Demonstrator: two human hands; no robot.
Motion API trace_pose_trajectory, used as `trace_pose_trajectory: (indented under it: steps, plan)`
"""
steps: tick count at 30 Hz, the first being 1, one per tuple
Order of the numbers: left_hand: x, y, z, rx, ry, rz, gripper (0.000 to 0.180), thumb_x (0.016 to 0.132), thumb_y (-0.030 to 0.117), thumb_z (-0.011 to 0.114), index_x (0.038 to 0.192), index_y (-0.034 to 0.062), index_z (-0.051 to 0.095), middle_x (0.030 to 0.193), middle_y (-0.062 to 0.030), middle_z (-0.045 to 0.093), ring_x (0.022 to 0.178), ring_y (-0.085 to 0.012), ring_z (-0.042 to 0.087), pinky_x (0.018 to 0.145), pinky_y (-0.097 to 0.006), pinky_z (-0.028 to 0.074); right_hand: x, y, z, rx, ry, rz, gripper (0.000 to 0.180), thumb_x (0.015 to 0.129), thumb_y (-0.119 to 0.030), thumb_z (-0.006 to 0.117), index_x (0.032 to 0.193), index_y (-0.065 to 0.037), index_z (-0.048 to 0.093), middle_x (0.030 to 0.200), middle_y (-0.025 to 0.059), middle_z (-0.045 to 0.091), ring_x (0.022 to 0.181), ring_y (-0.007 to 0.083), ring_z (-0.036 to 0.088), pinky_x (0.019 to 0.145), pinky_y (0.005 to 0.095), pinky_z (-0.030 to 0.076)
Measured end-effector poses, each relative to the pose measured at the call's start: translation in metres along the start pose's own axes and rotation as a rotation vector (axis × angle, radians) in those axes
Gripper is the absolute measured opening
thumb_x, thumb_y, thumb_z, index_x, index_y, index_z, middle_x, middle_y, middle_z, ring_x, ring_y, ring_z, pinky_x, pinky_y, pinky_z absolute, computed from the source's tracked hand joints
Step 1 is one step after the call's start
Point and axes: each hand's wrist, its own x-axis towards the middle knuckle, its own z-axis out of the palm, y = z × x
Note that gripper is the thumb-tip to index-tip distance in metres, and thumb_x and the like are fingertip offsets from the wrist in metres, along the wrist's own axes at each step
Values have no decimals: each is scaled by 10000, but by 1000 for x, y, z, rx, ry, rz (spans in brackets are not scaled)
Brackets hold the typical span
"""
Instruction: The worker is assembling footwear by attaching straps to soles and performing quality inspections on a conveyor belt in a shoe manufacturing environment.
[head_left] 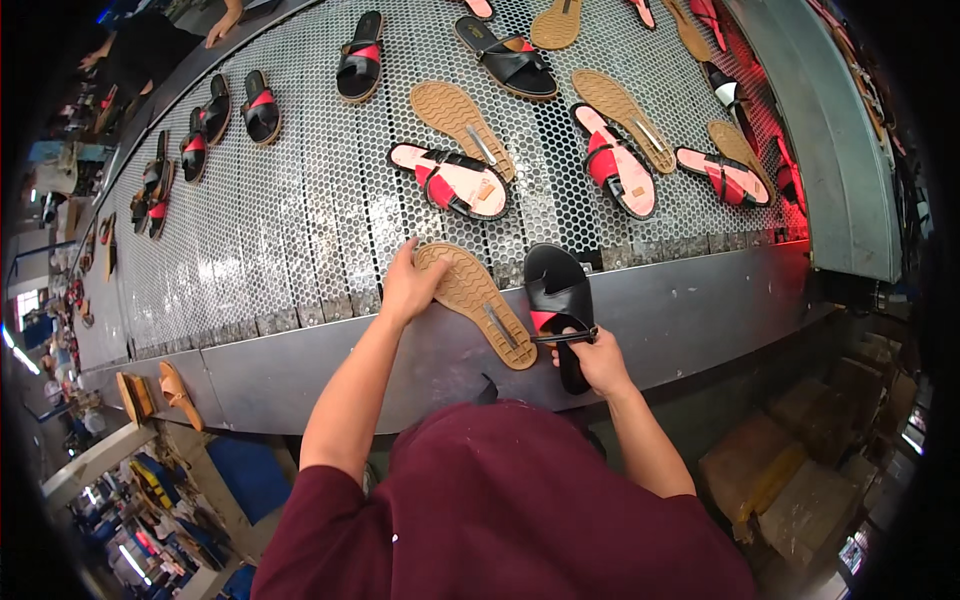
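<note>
Tan sole (472, 300) held at far end by left hand (412, 284), black sandal (557, 285) clamped at near end by right hand (597, 361); one-end grips could let either twist.

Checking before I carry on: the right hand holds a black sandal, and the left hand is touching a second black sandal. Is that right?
Not quite: the left hand is touching a tan sole. The right hand does hold a black sandal. The head view shows it.
</note>
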Motion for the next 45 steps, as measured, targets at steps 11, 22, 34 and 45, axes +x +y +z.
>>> trace_pose_trajectory:
  steps: [11,22,34,45]
  plan:
    - [-4,19,14,-1187,-481,-168,455,924,208,713,1280,22,498,1217,-146,641,1093,-234,651,960,-391,540,23,1,37,-33,-218,-55,138,953,-137,668,987,-3,679,809,35,686,688,99,617,614,280,500]
    - [-37,69,10,-1115,-635,-2,739,823,146,818,1439,54,421,1249,-99,614,1151,-203,606,1003,-360,492,22,-23,43,-82,-300,-35,139,955,-120,662,1035,-10,689,872,24,696,760,93,619,681,277,509]
    - [-41,79,18,-1033,-665,-54,550,945,152,682,1426,86,424,1250,-92,606,1123,-193,615,963,-359,518,26,-22,28,-137,-294,4,172,940,-134,682,1050,-2,698,900,7,703,796,79,613,698,273,507]
    - [-47,81,18,-896,-602,-59,450,968,122,647,1385,42,500,1247,-81,631,1117,-152,598,976,-319,487,25,-33,28,-254,-291,-24,208,945,-200,688,995,2,695,819,34,700,754,99,624,674,294,511]
